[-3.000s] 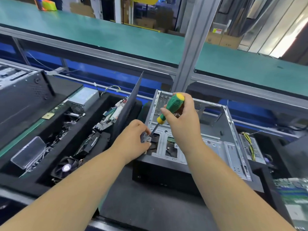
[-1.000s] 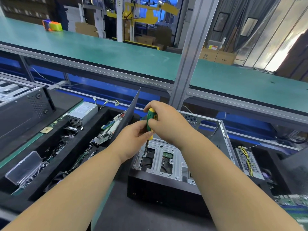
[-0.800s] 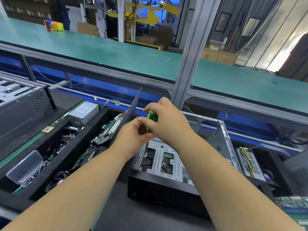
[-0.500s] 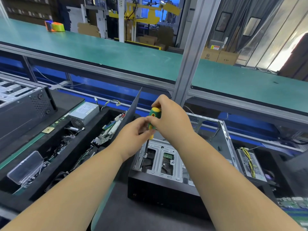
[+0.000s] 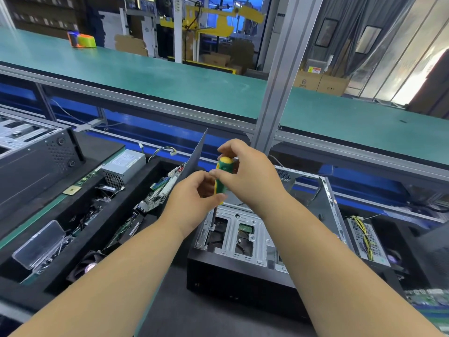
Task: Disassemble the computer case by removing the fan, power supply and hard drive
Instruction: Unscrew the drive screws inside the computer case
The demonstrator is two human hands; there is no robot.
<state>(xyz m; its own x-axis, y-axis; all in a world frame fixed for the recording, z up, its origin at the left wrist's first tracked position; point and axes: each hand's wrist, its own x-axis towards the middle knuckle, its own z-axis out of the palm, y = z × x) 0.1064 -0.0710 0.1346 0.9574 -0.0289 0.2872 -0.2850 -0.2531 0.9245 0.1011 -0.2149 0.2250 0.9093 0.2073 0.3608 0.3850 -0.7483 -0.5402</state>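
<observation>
- My right hand (image 5: 247, 176) grips the green-and-yellow-handled screwdriver (image 5: 223, 181) upright; my left hand (image 5: 192, 200) pinches its lower handle.
- Its tip meets the silver drive bracket (image 5: 237, 235) near the left edge of the open black computer case (image 5: 243, 283) on the table.
- A black foam parts tray (image 5: 80, 259) crowds the left side.

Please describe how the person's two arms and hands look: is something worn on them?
Both forearms are bare up to the frame edge, with no sleeve visible. The left hand and the right hand wear no gloves. No watch, ring or wristband shows on either.
</observation>
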